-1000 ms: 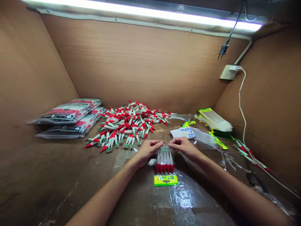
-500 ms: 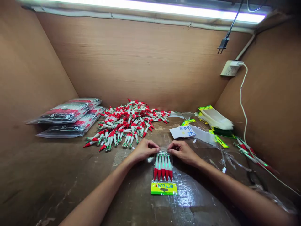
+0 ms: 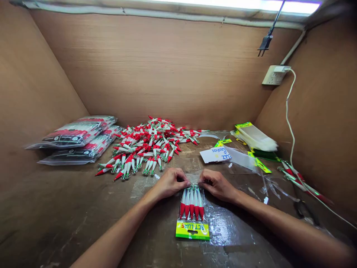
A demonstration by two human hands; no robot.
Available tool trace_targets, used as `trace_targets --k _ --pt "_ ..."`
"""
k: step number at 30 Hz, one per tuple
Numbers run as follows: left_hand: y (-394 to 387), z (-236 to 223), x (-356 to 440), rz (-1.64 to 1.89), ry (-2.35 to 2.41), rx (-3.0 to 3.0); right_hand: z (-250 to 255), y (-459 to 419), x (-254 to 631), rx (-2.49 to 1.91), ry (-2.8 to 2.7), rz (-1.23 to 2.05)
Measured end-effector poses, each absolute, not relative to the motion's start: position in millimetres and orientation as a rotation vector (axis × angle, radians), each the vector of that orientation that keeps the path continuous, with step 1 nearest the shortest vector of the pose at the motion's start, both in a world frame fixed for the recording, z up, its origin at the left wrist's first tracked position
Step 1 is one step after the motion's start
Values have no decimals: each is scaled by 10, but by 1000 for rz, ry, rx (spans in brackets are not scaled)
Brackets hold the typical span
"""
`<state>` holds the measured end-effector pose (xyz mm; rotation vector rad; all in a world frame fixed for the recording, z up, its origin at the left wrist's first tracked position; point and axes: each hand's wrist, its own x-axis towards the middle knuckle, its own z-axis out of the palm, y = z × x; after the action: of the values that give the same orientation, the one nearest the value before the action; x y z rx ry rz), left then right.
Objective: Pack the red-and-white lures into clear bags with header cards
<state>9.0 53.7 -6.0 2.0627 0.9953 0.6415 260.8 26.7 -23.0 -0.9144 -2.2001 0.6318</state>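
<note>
A clear plastic bag (image 3: 192, 230) with a yellow and green header lies on the table in front of me, its header toward me. Inside it, several red and white fishing lures (image 3: 192, 204) sit side by side, red ends toward the header and green hooks at the far end. My left hand (image 3: 173, 183) pinches the bag's far left corner between thumb and fingers. At the far right corner my right hand (image 3: 217, 184) pinches the bag the same way. The fingertips partly hide the bag's far edge.
A heap of loose lures (image 3: 147, 143) lies at the back. Filled packs (image 3: 75, 139) are stacked to its left. On the right are a handwritten card (image 3: 214, 154), flat bags (image 3: 256, 137), more lures (image 3: 304, 182) and a white cable (image 3: 288, 123). A plug (image 3: 264, 42) hangs above.
The view has tilted down a little. Both hands remain at the bag's far corners, fingers bent more tightly on it. The bag appears slightly nearer to me.
</note>
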Motion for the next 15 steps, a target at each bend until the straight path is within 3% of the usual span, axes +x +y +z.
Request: trace_targets --k 15 --pt "-132 -95 215 708 1170 2866 -244 141 2758 -834 -2402 434"
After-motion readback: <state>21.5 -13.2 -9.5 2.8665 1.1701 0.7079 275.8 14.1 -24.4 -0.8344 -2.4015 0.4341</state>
